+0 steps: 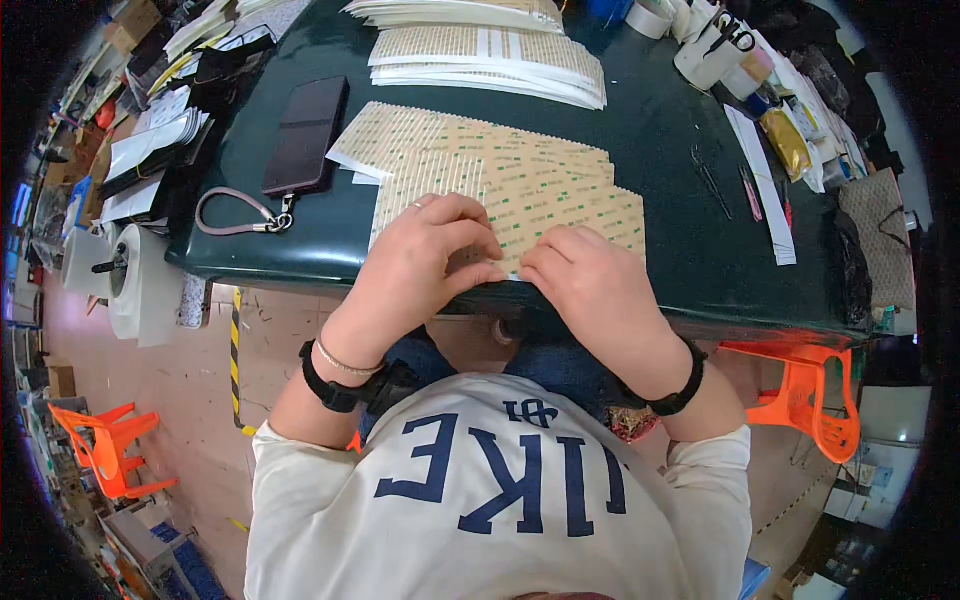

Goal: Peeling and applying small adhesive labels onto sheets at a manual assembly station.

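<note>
1. Here's your left hand, thumb and forefinger reaching to the near edge of the tan sheets, the other fingers curled above them.
2. And your right hand comes in from the other side, fingers bunched, tips just beside your left thumb at that same edge.
3. As for the grip: your fingertips meet the paper, but I can't tell whether either hand is pinching it or merely pressing.
4. The sheets, dotted with green print, lie overlapped beneath your fingers and fan out beyond them, close to the near edge of the dark green table. A white corner peeks out ahead and left of your left hand.
5. Straight past your grip, more paper: a striped stack, with another pile farther on.
6. Over to the left of your grip, a dark phone lies flat, its wrist strap looped toward you.
7. Ahead and right of your right hand, there's a thin dark tool, a pink tool and a long white strip. Farther that way stands a white cup holding scissors.
</note>
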A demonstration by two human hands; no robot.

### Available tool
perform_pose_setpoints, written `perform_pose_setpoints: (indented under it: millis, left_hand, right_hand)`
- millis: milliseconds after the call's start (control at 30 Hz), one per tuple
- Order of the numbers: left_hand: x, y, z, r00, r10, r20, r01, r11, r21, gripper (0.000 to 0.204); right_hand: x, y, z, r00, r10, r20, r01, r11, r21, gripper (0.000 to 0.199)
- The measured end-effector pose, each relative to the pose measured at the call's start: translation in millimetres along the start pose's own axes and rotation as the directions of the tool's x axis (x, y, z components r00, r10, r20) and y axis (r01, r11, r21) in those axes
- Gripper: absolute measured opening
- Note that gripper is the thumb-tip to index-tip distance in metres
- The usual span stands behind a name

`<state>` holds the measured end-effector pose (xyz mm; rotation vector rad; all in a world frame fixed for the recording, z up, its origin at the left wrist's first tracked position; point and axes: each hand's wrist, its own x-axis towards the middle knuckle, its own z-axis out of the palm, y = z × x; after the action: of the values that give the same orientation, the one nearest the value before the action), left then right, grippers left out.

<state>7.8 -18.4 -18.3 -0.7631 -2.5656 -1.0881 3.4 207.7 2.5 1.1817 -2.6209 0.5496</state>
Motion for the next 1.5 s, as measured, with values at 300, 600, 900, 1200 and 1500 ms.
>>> perform_pose_setpoints:
  millis: [300, 600, 900, 1200, 1500]
  left_hand:
    - [6.5, -2.1, -0.5, 1.000, 0.010, 0.022, -0.010, 1.000, -0.015, 0.015]
    - [13.3, -4.2, -2.3, 0.988, -0.104, 0.114, 0.120, 0.983, -0.142, 0.014]
    - [18.7, 9.2, -6.4, 0.975, -0.107, 0.195, 0.125, 0.989, -0.082, 0.017]
    - [32.3, 11.4, 22.0, 0.988, -0.050, 0.144, 0.063, 0.994, -0.084, 0.016]
    - [34.4, 3.0, 19.0, 0.971, -0.017, 0.239, 0.063, 0.981, -0.186, 0.010]
  right_hand:
    - [9.1, 4.3, 6.5, 0.998, 0.053, 0.014, -0.054, 0.998, 0.019, 0.013]
    - [-20.9, 38.4, 2.7, 0.965, 0.263, 0.016, -0.252, 0.903, 0.349, 0.017]
    - [-52.4, 63.5, -24.2, 0.911, 0.406, 0.070, -0.409, 0.872, 0.269, 0.026]
    - [-28.4, 52.8, -4.0, 0.947, 0.320, 0.034, -0.318, 0.918, 0.238, 0.030]
    - [-44.6, 84.7, -26.3, 0.963, 0.252, 0.099, -0.269, 0.933, 0.239, 0.022]
